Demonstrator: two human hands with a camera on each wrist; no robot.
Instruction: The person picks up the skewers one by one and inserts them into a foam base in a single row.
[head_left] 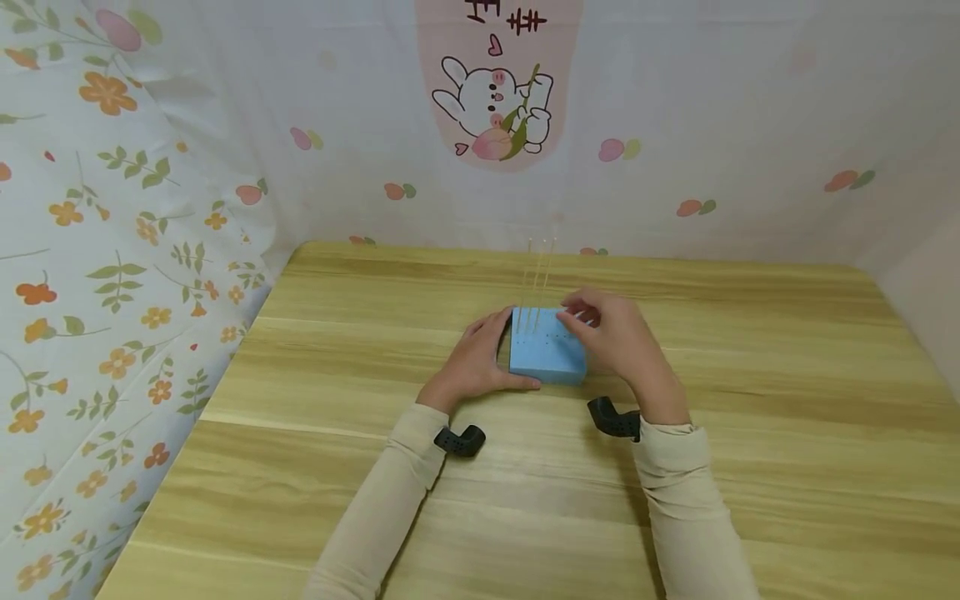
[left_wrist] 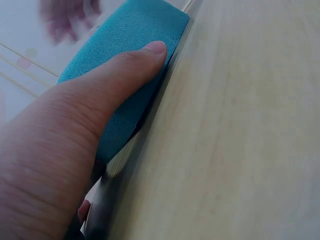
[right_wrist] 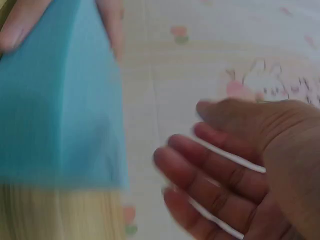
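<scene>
A light blue foam block (head_left: 547,354) rests on the wooden table, its top dotted with several small holes. Three thin wooden sticks (head_left: 537,287) stand upright in its left part. My left hand (head_left: 476,358) grips the block from the left; in the left wrist view the thumb (left_wrist: 125,70) lies along its front face. Over the block's right side hovers my right hand (head_left: 603,325), fingers loosely bent. In the right wrist view its fingers (right_wrist: 215,175) are spread apart with nothing visible between them, clear of the block.
The wood-grain table (head_left: 787,400) extends around the block on all sides. Behind it hangs a white cloth (head_left: 675,100) with a rabbit print, and a floral cloth (head_left: 112,292) drapes at the left. Black wrist mounts (head_left: 461,440) project from both sleeves near the block.
</scene>
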